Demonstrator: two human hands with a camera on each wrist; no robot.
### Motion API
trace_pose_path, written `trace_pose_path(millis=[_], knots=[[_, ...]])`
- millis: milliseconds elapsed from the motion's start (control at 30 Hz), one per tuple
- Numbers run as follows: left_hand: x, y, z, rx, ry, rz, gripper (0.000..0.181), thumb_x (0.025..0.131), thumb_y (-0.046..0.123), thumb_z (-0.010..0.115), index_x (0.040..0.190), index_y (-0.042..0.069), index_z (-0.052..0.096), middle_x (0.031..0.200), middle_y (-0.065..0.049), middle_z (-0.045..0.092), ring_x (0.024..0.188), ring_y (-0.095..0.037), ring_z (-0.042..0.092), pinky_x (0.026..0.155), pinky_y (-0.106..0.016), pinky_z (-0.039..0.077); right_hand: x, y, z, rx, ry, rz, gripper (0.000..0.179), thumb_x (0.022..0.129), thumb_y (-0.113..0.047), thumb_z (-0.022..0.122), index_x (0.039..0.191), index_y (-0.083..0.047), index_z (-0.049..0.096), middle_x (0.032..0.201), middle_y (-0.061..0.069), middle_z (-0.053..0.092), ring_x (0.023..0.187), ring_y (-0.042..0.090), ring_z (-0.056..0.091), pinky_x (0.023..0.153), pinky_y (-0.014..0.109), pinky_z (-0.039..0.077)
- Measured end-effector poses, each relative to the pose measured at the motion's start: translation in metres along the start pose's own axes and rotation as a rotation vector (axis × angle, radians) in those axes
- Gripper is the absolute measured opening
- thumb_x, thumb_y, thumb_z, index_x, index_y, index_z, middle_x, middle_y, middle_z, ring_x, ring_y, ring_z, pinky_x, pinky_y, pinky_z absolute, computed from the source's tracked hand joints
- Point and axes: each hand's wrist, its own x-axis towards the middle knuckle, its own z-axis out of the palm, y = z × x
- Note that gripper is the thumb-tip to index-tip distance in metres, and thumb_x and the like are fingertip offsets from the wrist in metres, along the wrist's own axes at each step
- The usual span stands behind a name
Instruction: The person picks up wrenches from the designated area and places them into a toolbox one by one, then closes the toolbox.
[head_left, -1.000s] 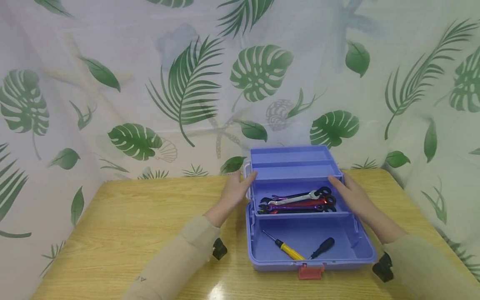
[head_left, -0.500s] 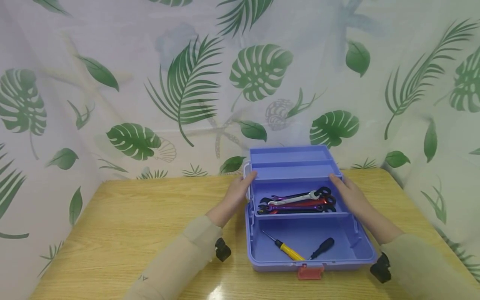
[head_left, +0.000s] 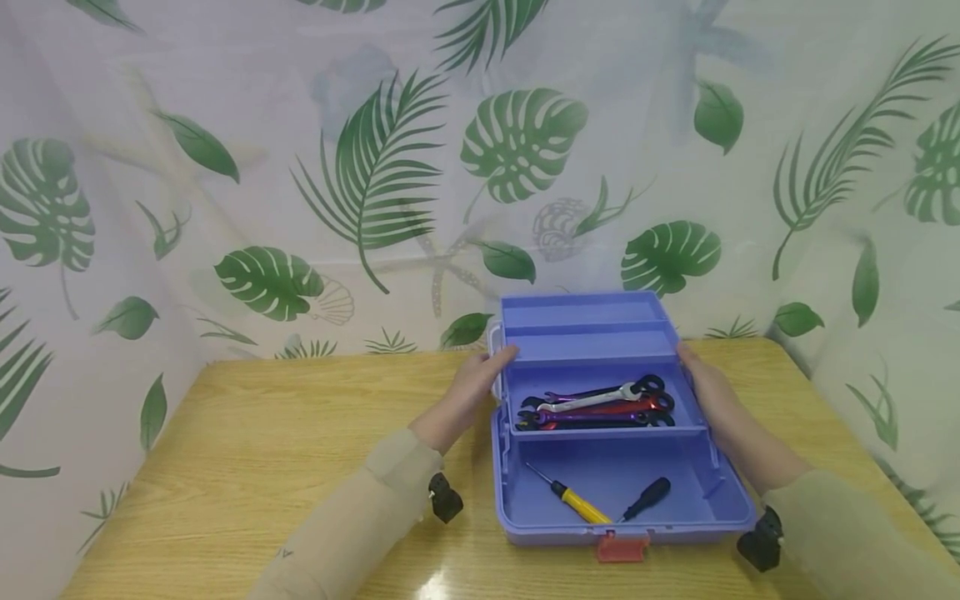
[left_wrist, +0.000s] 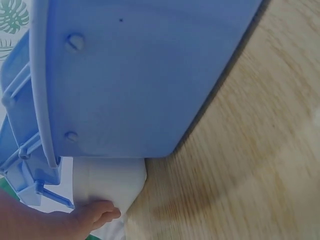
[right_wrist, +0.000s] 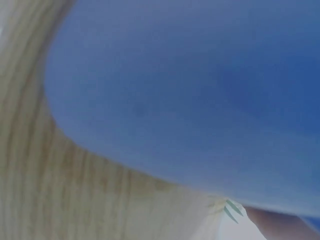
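Observation:
A blue-purple toolbox (head_left: pixel 547 538) stands unfolded on the table, its stepped trays raised toward the back. Several wrenches (head_left: pixel 588 402), silver, purple, red and black, lie heaped in the middle tray (head_left: pixel 622 432). Below them, a yellow screwdriver (head_left: pixel 583 504) and a black-handled screwdriver (head_left: pixel 648 497) rest in the bottom. My left hand (head_left: pixel 467 390) holds the toolbox at its left, thumb at the tray edge; in the left wrist view its fingers (left_wrist: pixel 100 212) curl at the white lid (left_wrist: pixel 107 180). My right hand (head_left: pixel 712 398) grips the opposite side, most of its fingers hidden behind the trays.
A red latch (head_left: pixel 622 547) hangs at the toolbox's front. The wooden table (head_left: pixel 300 433) extends to the left, and a leaf-patterned curtain (head_left: pixel 405 275) closes off the back and sides.
My right thumb has slid outward from over the tray rim to the tray's outer edge. The left hand, toolbox and tools stay almost where they were.

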Motion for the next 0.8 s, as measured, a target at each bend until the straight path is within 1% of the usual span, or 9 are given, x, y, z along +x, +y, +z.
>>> trace_pose_path(millis=[100,367,433,533,567,633,700,767,800], knots=[[0.003,0.000,0.000,-0.008,0.002,0.003,0.060,0.104,0.039,0.059,0.140,-0.010,0.058,0.131,-0.028,0.071,0.123,-0.038,0.071,0.116,-0.044,0.051,0.000,0.002,0.001,0.045,0.001,-0.012,0.092,0.107,-0.066,0.017,0.168,0.003,0.011,0.172,0.033,0.018,0.155,0.051,0.029,0.130,0.058,0.027],[0.003,0.002,0.001,-0.008,0.032,-0.021,0.069,0.101,0.037,0.062,0.149,-0.010,0.049,0.144,-0.029,0.063,0.141,-0.040,0.057,0.127,-0.049,0.038,0.000,0.002,0.003,0.128,0.011,-0.045,0.087,0.110,-0.063,0.026,0.168,0.000,0.014,0.173,0.029,0.016,0.160,0.049,0.023,0.131,0.058,0.025],[0.002,0.002,0.001,-0.008,0.031,-0.013,0.069,0.101,0.037,0.062,0.150,-0.010,0.049,0.145,-0.029,0.062,0.142,-0.040,0.056,0.128,-0.050,0.037,-0.001,0.002,0.003,0.141,0.011,-0.047,0.086,0.109,-0.063,0.027,0.168,-0.001,0.016,0.173,0.028,0.018,0.159,0.047,0.026,0.128,0.049,0.035],[0.001,0.002,0.001,-0.008,0.018,0.012,0.070,0.101,0.038,0.061,0.153,-0.007,0.048,0.146,-0.028,0.062,0.143,-0.039,0.056,0.128,-0.049,0.036,-0.002,0.002,0.002,0.168,-0.009,-0.058,0.086,0.109,-0.064,0.028,0.168,-0.003,0.015,0.175,0.027,0.016,0.161,0.046,0.023,0.130,0.049,0.033],[0.001,0.001,0.001,-0.009,0.011,0.024,0.070,0.101,0.039,0.061,0.153,-0.006,0.048,0.146,-0.027,0.062,0.143,-0.039,0.056,0.128,-0.049,0.036,-0.002,0.004,0.001,0.177,-0.010,-0.061,0.087,0.109,-0.064,0.029,0.168,-0.002,0.016,0.174,0.026,0.024,0.157,0.042,0.035,0.126,0.042,0.040],[0.001,-0.001,0.001,-0.021,-0.003,0.056,0.069,0.102,0.039,0.060,0.155,-0.004,0.047,0.147,-0.026,0.062,0.141,-0.038,0.058,0.127,-0.048,0.038,-0.002,0.007,0.000,0.209,-0.015,-0.077,0.087,0.109,-0.064,0.033,0.168,-0.002,0.018,0.161,0.017,0.050,0.143,0.028,0.054,0.118,0.033,0.048],[0.000,-0.003,0.003,-0.039,-0.010,0.084,0.069,0.102,0.039,0.060,0.156,-0.003,0.046,0.146,-0.026,0.062,0.137,-0.038,0.061,0.124,-0.046,0.043,-0.002,0.010,-0.002,0.238,-0.021,-0.097,0.080,0.109,-0.063,0.036,0.167,-0.009,0.029,0.137,-0.002,0.065,0.122,0.010,0.063,0.107,0.026,0.052],[-0.001,-0.006,0.004,-0.051,-0.008,0.118,0.069,0.102,0.038,0.059,0.156,-0.003,0.045,0.146,-0.026,0.062,0.134,-0.038,0.064,0.119,-0.045,0.048,-0.002,0.013,-0.004,0.268,-0.023,-0.120,0.060,0.108,-0.063,0.039,0.155,-0.026,0.050,0.112,-0.025,0.062,0.102,-0.008,0.058,0.090,0.014,0.050],[-0.001,-0.007,0.005,-0.060,-0.007,0.132,0.069,0.102,0.037,0.059,0.157,-0.002,0.044,0.146,-0.026,0.062,0.133,-0.038,0.064,0.117,-0.045,0.050,-0.002,0.014,-0.004,0.284,-0.040,-0.139,0.050,0.109,-0.062,0.038,0.146,-0.034,0.055,0.108,-0.031,0.060,0.104,-0.009,0.057,0.090,0.014,0.048]])
